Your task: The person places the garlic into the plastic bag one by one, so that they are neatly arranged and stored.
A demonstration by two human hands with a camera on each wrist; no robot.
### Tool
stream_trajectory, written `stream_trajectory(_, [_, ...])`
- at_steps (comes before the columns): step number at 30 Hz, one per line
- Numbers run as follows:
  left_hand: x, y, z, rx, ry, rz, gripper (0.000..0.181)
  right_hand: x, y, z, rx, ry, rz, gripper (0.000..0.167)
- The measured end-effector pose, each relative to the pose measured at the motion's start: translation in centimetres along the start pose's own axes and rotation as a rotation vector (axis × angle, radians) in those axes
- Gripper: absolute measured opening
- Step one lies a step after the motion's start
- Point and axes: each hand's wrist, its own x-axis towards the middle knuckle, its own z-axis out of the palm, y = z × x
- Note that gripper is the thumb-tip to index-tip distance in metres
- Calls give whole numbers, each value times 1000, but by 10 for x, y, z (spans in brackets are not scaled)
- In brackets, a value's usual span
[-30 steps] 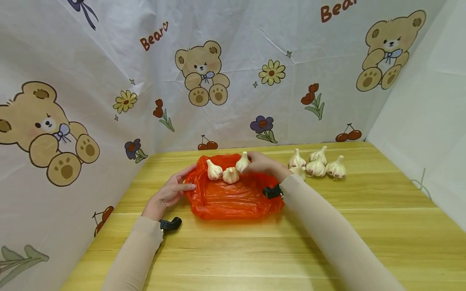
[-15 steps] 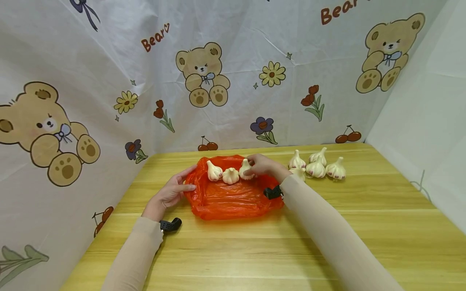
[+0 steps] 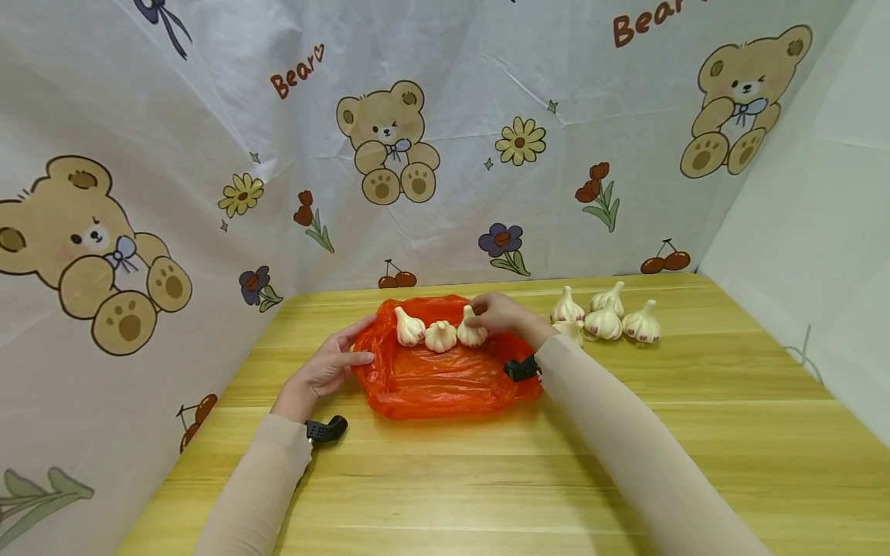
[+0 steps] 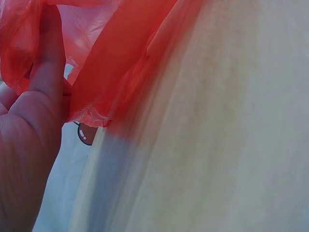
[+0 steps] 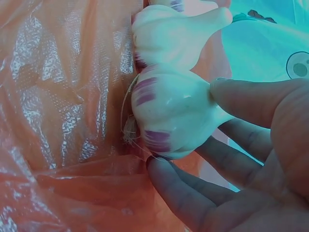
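Note:
An orange-red plastic bag (image 3: 445, 378) lies open on the table, with three garlic bulbs in a row along its far side. My right hand (image 3: 502, 315) pinches the rightmost garlic bulb (image 3: 472, 328) by its upper part; in the right wrist view the thumb lies on this bulb (image 5: 174, 116) and the fingers are beneath and behind it. Touching or nearly touching it is the middle garlic bulb (image 3: 441, 337), and the left garlic bulb (image 3: 409, 327) tilts slightly. My left hand (image 3: 328, 364) grips the bag's left rim, thumb in front; folds of film (image 4: 120, 63) partly hide its fingers.
Several more garlic bulbs (image 3: 605, 318) stand grouped on the wooden table (image 3: 445, 494), right of the bag. A bear-print sheet (image 3: 445, 232) hangs behind and at left. A white wall (image 3: 799, 232) bounds the right side, with a thin cable.
My right hand has brought its garlic bulb slightly right and down, and the bulb now sits inside the bag beside the middle one. The left hand keeps its place on the rim.

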Motion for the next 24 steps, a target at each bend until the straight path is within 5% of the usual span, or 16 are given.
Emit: stream_trajectory(24, [1, -1, -1, 1, -3, -3, 86, -19, -16, -25, 7, 46, -69, 33])
